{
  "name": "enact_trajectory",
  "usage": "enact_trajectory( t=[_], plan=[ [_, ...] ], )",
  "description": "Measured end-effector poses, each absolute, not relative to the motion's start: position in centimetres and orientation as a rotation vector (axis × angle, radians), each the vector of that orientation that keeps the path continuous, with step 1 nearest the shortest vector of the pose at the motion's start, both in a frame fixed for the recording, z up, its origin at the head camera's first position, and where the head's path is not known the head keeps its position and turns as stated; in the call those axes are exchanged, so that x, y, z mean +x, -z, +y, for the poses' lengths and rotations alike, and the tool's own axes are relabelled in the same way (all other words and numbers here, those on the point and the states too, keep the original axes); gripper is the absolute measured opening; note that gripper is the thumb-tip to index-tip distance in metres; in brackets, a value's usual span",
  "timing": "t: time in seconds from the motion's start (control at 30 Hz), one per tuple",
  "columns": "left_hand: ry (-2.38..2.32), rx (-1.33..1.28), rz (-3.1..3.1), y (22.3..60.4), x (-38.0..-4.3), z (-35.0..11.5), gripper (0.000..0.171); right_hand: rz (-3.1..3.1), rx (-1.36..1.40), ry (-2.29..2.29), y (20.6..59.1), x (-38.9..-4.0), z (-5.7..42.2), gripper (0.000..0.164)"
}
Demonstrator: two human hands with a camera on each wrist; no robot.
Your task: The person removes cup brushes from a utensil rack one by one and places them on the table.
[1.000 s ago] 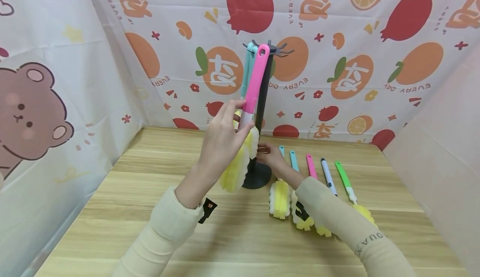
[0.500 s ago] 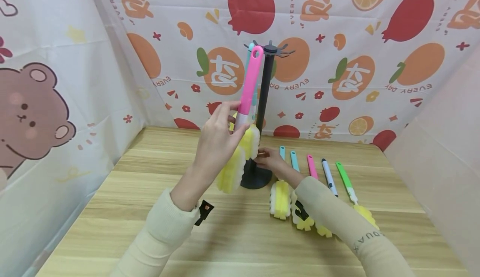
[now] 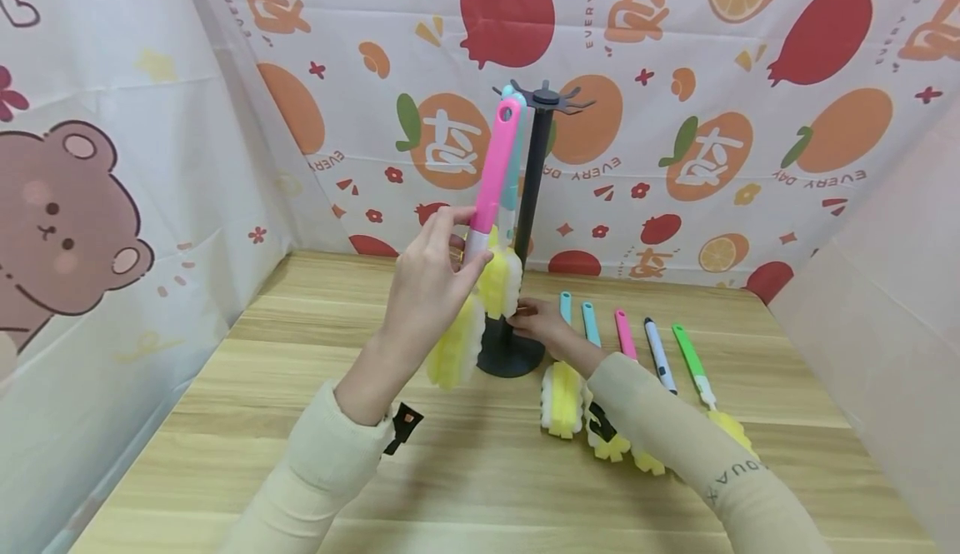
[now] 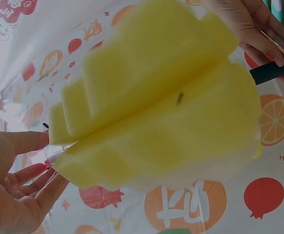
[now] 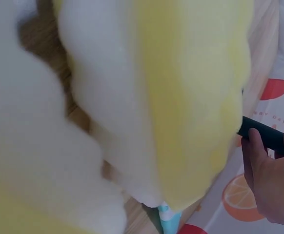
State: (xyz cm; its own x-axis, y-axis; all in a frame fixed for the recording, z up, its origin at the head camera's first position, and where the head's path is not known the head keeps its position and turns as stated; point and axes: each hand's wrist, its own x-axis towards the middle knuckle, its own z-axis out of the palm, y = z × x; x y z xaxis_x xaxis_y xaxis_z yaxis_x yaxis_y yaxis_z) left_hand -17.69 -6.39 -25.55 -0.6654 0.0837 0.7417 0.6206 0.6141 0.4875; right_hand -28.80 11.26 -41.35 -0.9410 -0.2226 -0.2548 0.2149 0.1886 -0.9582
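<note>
My left hand (image 3: 427,279) pinches the lower handle of a pink-handled sponge brush (image 3: 497,167), held upright in front of a black stand (image 3: 532,171). Its yellow-and-white sponge head (image 3: 459,341) hangs below that hand and fills much of the left wrist view. Behind the pink handle, a teal-handled sponge brush (image 3: 512,179) hangs from the stand's hooked top. Low on the pole, my right hand (image 3: 551,326) grips the stand just above its round base, fingers curled round the pole (image 5: 266,135) in the right wrist view.
Several more sponge brushes lie in a row on the wooden table (image 3: 315,346) at the right, among them a green-handled one (image 3: 693,362) and a lilac-handled one (image 3: 660,356). Printed cloth (image 3: 675,62) stands behind the table.
My left hand and the pink brush have moved left and slightly down. The hanging teal handle now shows to the right of the pink one. My right hand has slid slightly lower.
</note>
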Motion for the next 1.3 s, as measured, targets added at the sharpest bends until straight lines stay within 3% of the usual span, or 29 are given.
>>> enact_trajectory(
  t=[0.47, 0.8, 1.0, 1.3],
  plan=[
    [0.972, -0.507, -2.152, 25.8, -17.6, -8.2, 0.045, 2.233, 0.074, 1.774, 39.7, -28.1, 10.5, 0.036],
    [0.955, -0.443, -2.196, 26.1, -17.5, -9.4, 0.047, 2.615, -0.362, 0.236, 40.8, -27.0, 9.8, 0.063],
    [0.974, -0.417, -2.255, 26.6, -17.5, -9.9, 0.047, 2.579, -0.371, 0.093, 41.3, -27.4, 9.6, 0.06],
    [0.986, -0.366, -2.327, 27.6, -18.4, -10.8, 0.047, 2.596, -0.388, -0.064, 42.4, -27.8, 9.5, 0.074]
  ],
)
